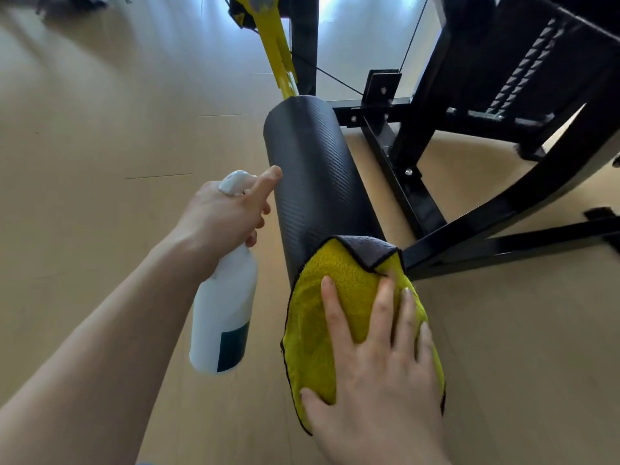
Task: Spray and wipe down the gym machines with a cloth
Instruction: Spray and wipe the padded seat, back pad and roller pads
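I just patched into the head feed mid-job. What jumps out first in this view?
The yellow cloth at lower centre stands out most, draped over the near end of the black roller pad with the right hand pressing it flat. Left of the pad, the left hand grips a white spray bottle, index finger stretched toward the pad. The machine's black frame fills the upper right.

No text, brand or number can be read anywhere. The white spray bottle point(223, 303) carries a dark teal label point(233, 347), but it shows as a plain block of colour with no lettering. A small yellow-and-black sticker point(239, 18) sits on the machine's yellow arm point(278, 58) near the top edge, too blurred and too small to make out.
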Tool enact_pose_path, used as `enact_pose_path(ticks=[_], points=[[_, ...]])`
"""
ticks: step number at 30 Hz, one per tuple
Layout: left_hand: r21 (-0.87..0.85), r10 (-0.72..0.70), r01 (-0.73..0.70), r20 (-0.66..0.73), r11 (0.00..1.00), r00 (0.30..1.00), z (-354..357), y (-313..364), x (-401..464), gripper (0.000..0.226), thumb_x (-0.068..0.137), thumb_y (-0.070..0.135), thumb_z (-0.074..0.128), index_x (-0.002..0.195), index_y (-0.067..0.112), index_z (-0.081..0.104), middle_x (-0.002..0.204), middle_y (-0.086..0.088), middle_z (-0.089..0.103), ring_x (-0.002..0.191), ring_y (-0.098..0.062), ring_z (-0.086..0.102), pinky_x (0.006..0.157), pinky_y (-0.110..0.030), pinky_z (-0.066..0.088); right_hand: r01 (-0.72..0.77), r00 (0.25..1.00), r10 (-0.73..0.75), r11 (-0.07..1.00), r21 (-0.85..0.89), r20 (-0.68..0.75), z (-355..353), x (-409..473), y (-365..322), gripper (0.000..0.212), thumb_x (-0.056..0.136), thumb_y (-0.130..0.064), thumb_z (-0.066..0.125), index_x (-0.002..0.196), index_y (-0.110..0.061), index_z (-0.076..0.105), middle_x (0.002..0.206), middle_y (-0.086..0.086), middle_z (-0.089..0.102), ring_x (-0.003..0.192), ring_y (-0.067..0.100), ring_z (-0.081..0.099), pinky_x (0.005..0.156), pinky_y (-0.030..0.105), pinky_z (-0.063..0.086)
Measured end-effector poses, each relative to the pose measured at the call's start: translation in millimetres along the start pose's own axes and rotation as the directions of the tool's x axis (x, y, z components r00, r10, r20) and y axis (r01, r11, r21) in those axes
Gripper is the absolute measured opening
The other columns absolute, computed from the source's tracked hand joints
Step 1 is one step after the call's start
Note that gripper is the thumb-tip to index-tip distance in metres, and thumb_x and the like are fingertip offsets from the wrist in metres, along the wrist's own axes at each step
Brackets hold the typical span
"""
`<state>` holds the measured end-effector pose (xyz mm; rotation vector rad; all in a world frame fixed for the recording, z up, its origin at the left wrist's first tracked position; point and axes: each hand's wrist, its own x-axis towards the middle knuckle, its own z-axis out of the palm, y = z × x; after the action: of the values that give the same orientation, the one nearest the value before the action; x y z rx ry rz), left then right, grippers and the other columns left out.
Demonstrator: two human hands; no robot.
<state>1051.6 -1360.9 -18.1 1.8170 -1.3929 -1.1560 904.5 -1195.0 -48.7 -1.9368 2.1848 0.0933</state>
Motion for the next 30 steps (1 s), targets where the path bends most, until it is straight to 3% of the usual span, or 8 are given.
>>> enact_pose_path(ticks=[2,4,5,9,13,20,26,30], points=[[0.011,0.005,-0.005,-0.003,1.0,1.0,1,-2,1,0.06,0.092,0.071,0.055,0.085,0.015,0.073,0.085,-0.01,0.074,0.054,-0.016,0.058,0.061,-0.03,0.048,-0.014,1.0,0.015,1.0,0.023,-0.003,-11,18,-4,0.128,0.057,-0.083,0.066,0.16,-0.036,0.006,0.157,0.036,0.019,0.136,0.062,0.03,0.103,0.072,0.036],[-0.006,0.004,-0.004,-0.003,1.0,1.0,1,-3,3,0.058,0.092,0.07,0.056,0.082,0.015,0.073,0.083,-0.01,0.074,0.053,-0.015,0.058,0.061,-0.03,0.049,-0.043,0.999,0.041,0.995,0.085,0.021,-19,49,-2,0.116,0.079,-0.085,0.046,0.148,-0.039,-0.035,0.162,0.027,-0.008,0.148,0.053,0.008,0.117,0.063,0.02],[-0.011,0.002,-0.002,-0.002,1.0,1.0,1,-4,5,0.058,0.092,0.07,0.056,0.082,0.015,0.073,0.082,-0.009,0.074,0.052,-0.014,0.057,0.061,-0.03,0.048,-0.05,0.999,0.051,0.992,0.118,-0.005,-25,68,-1,0.113,0.081,-0.085,0.041,0.145,-0.037,-0.038,0.163,0.024,-0.008,0.149,0.049,0.008,0.119,0.06,0.02],[-0.018,-0.001,0.001,-0.012,1.0,1.0,4,-7,14,0.058,0.091,0.07,0.056,0.079,0.016,0.073,0.077,-0.008,0.073,0.051,-0.014,0.057,0.062,-0.031,0.049,-0.037,0.995,0.048,0.991,0.131,-0.082,-36,141,-8,0.109,0.084,-0.083,0.04,0.155,-0.028,-0.022,0.163,0.025,0.008,0.145,0.048,0.021,0.114,0.058,0.03],[-0.054,-0.025,0.023,-0.041,0.998,0.999,7,-10,28,0.058,0.089,0.072,0.058,0.076,0.018,0.072,0.067,-0.002,0.069,0.052,-0.015,0.058,0.067,-0.035,0.049,-0.025,0.993,0.044,0.984,0.178,-0.106,-46,213,-14,0.105,0.087,-0.078,0.04,0.159,-0.022,-0.011,0.163,0.023,0.01,0.143,0.047,0.026,0.11,0.056,0.033],[-0.034,-0.006,0.005,-0.022,0.999,1.0,5,-13,39,0.057,0.093,0.07,0.053,0.085,0.017,0.072,0.076,-0.006,0.068,0.056,-0.015,0.058,0.061,-0.032,0.048,-0.049,0.992,0.078,0.962,0.269,-0.101,-70,324,-37,0.097,0.093,-0.068,0.039,0.16,-0.017,-0.008,0.165,0.018,0.008,0.142,0.045,0.029,0.11,0.056,0.032],[-0.005,-0.014,0.014,-0.046,1.0,0.999,-1,-8,36,0.057,0.092,0.071,0.054,0.084,0.018,0.072,0.077,-0.006,0.07,0.057,-0.015,0.059,0.062,-0.033,0.048,-0.022,0.992,0.062,0.94,0.34,-0.109,-87,354,-41,0.082,0.099,-0.062,0.031,0.161,-0.018,0.001,0.166,0.007,0.016,0.146,0.037,0.026,0.112,0.054,0.029],[-0.011,-0.01,0.01,-0.068,1.0,0.998,-8,-2,22,0.059,0.092,0.071,0.054,0.085,0.016,0.073,0.079,-0.007,0.071,0.055,-0.014,0.058,0.059,-0.031,0.046,-0.009,0.998,0.031,0.942,0.336,-0.058,-81,335,-36,0.08,0.1,-0.063,0.026,0.161,-0.021,-0.003,0.168,0.01,0.005,0.148,0.04,0.019,0.114,0.055,0.024]])
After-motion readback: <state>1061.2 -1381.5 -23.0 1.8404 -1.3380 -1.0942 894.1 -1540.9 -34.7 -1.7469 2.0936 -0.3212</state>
